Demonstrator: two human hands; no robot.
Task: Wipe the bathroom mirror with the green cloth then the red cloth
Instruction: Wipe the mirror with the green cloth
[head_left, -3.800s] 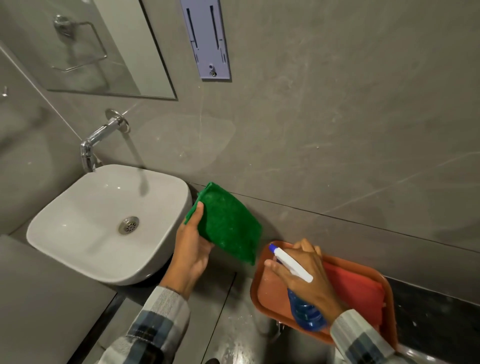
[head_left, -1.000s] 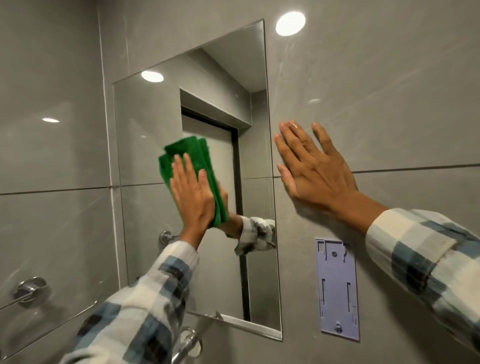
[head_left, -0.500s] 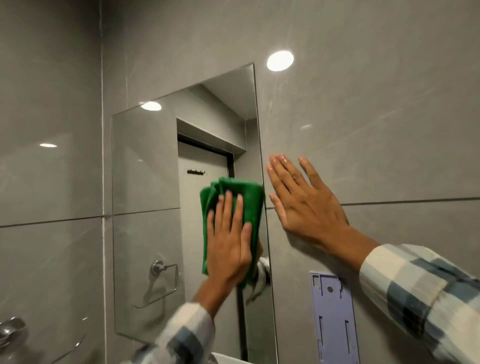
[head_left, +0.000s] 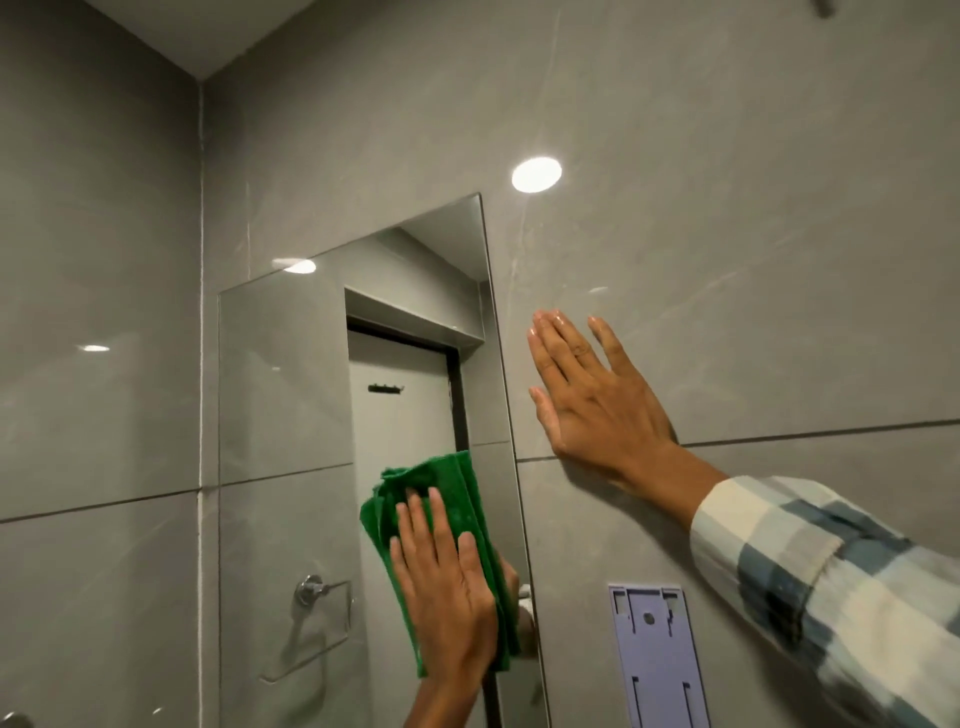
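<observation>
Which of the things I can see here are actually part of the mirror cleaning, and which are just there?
In use:
green cloth
mirror
left hand, pressing the cloth flat on the glass
right hand, flat against the wall tile

Just there:
purple wall bracket
towel ring, seen as a reflection

The red cloth is not in view.

Beside the mirror (head_left: 291, 395), the person's right arm wears a loose sleeve (head_left: 831, 587) in a broad check of cream, grey-blue and dark blue, with a stitched cuff at the wrist.
</observation>
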